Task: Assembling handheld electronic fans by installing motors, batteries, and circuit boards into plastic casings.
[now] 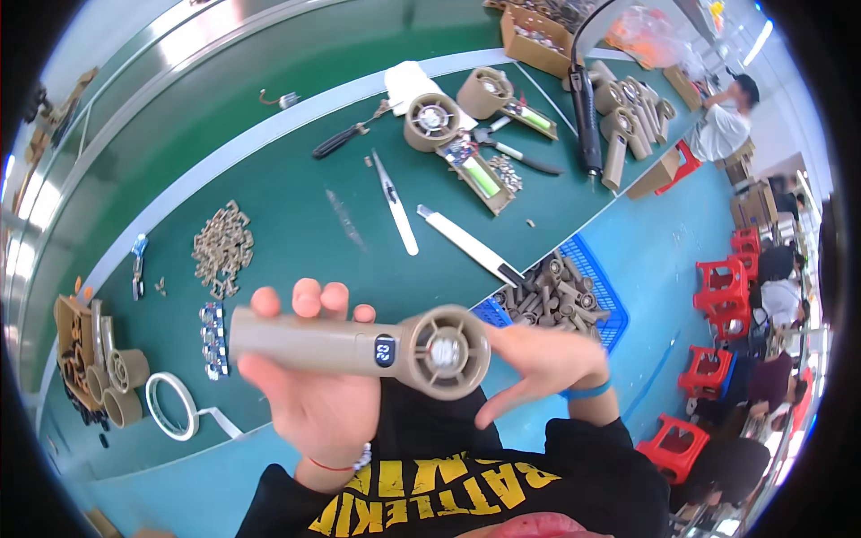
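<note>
Plainly, a tan handheld fan (359,345) is held up above a green bench (269,184)

The fan is seen at 7 o'clock from the centre of the view, lying level, with its handle toward 9 o'clock and its round, spoked head toward 3. A small dark display is set beside the head. The handle is gripped by the left hand (323,403), its fingers (307,296) curled around from behind. The right hand (552,368), slightly blurred, is held just beside the head; its thumb is spread wide, and whether the fan is touched by it cannot be told.

On the bench, a heap of small tan pieces (224,249) is spread at 9 o'clock, and a roll of white tape (171,406) is laid at 8. A black-handled screwdriver (339,143) is placed at 11. Near 12, a fan unit (432,121) is seen with its circuitry bared. Between 1 and 2, a black powered screwdriver (585,117) is suspended. Just past 3, a blue basket (617,309) is filled with tan parts.
</note>
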Tool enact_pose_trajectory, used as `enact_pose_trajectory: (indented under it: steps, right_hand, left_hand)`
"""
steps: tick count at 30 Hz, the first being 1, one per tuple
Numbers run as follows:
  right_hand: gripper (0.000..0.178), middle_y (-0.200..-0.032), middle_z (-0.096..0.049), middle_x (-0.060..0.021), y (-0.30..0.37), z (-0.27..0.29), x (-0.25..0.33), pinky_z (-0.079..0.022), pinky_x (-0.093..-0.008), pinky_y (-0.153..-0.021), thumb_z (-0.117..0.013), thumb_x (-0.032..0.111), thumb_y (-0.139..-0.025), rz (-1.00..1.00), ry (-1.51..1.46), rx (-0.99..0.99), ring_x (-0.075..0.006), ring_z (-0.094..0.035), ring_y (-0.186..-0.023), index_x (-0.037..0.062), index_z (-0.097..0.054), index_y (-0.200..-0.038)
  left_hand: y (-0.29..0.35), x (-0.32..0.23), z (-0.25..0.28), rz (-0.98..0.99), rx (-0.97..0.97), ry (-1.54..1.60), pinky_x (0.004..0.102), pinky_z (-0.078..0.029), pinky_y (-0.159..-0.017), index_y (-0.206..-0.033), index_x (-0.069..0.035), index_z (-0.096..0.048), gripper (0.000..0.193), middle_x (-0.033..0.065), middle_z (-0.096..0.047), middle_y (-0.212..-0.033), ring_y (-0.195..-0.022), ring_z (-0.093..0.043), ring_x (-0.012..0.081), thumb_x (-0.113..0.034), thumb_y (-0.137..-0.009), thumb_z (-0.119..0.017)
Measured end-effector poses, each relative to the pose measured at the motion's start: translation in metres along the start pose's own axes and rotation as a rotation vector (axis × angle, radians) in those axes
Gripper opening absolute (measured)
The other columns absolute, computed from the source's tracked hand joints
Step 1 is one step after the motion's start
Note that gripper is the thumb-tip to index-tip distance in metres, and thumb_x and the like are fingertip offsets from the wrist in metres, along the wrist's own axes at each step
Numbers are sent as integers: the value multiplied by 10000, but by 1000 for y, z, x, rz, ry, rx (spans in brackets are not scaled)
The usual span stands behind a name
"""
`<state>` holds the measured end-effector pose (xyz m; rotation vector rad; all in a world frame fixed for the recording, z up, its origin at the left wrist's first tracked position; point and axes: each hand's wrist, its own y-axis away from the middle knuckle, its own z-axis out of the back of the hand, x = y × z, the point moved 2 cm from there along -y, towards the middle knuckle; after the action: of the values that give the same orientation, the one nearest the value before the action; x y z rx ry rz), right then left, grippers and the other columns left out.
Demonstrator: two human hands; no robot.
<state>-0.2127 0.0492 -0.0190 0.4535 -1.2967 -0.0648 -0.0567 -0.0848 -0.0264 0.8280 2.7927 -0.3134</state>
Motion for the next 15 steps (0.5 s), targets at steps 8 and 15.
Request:
enact_pose_trajectory:
  steps: [8,15]
  right_hand:
    - [709,-1493,-388,-96,2,-20,-5,-296,-371,-1130,-461,561,-960,430,-1494,-614,-228,-388,-1365,148,-279,-1507]
    - [439,-1015,-595,-76,51,20,-66,-523,-350,-792,-463,449,-1003,783,-1324,-814,-197,-594,-923,79,-472,-1239]
  left_hand:
    - [12,91,-25,-164,1049,-1584,519,-269,-1083,-1042,-223,-606,384,195,-439,-1451,-1353,-357,470,-113,-709,-762]
    - [7,116,-39,-106,819,-1624,489,-300,-1081,-1294,-126,-541,612,252,-320,-1481,-1369,-320,426,9,-721,-711]
